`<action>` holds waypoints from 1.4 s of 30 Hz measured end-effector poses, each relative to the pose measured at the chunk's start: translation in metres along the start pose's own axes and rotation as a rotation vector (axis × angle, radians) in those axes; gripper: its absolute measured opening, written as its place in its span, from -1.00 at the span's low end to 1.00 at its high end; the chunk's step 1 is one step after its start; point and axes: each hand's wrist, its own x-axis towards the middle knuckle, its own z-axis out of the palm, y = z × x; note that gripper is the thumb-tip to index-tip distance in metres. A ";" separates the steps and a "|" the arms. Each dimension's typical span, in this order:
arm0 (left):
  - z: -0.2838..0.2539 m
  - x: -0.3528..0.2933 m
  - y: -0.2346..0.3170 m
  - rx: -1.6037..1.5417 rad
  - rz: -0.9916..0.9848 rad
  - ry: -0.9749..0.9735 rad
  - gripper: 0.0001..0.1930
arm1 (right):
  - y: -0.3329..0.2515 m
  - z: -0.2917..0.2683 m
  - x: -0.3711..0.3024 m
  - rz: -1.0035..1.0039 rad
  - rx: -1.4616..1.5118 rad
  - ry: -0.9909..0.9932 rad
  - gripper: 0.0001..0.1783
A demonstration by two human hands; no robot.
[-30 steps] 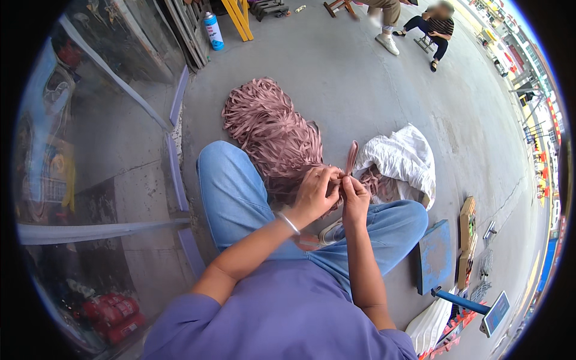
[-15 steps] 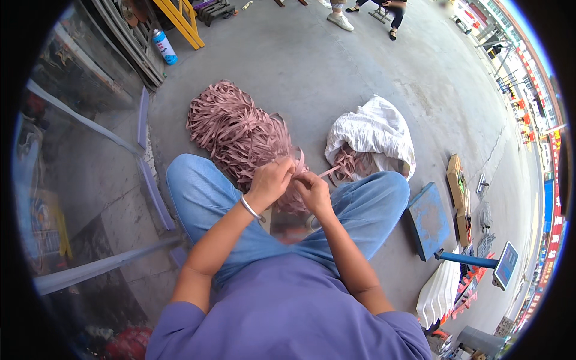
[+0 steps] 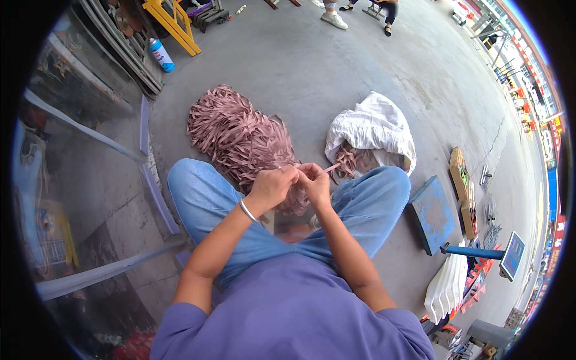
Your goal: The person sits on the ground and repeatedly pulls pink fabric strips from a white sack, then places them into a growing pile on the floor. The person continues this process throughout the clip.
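Observation:
A large heap of dusty-pink ribbon [image 3: 240, 135] lies on the floor beyond my knees. Close together at its near end, between my knees, are both hands. My left hand [image 3: 273, 187], with a silver bangle at the wrist, is closed in a pinch on the pink ribbon. Beside it, my right hand [image 3: 314, 183] also pinches the ribbon, fingers bent inward. From there a strip of ribbon [image 3: 332, 168] runs right toward a white woven sack [image 3: 372, 129], which lies open with more pink ribbon [image 3: 348, 162] in its mouth. The ribbon between my fingertips is mostly hidden.
To my right stand a blue platform scale [image 3: 432, 216] with a display on a post [image 3: 512, 255] and long boxes [image 3: 462, 186]. At far left are a spray can [image 3: 161, 55], a yellow folding frame [image 3: 171, 24] and clear curtain strips [image 3: 84, 126]. Other people's feet [image 3: 334, 20] show far ahead.
My hands have drawn together, fingertips now meeting. The ribbon loop that stood up above them has dropped from sight. The view has shifted slightly.

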 end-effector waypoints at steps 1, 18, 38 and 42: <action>-0.001 0.001 0.000 -0.011 0.001 -0.002 -0.89 | 0.003 0.000 -0.001 -0.102 -0.065 -0.025 -0.86; -0.021 0.005 -0.004 0.064 -0.053 0.073 -0.88 | -0.022 -0.006 0.000 0.076 0.127 -0.387 -0.85; -0.014 -0.031 -0.001 -0.100 0.167 -0.112 -0.92 | -0.049 -0.057 -0.006 -0.156 -0.790 -0.537 -0.53; 0.001 -0.024 0.027 -0.096 0.160 -0.136 -0.88 | -0.020 -0.044 -0.002 -0.379 -1.013 -0.489 -0.67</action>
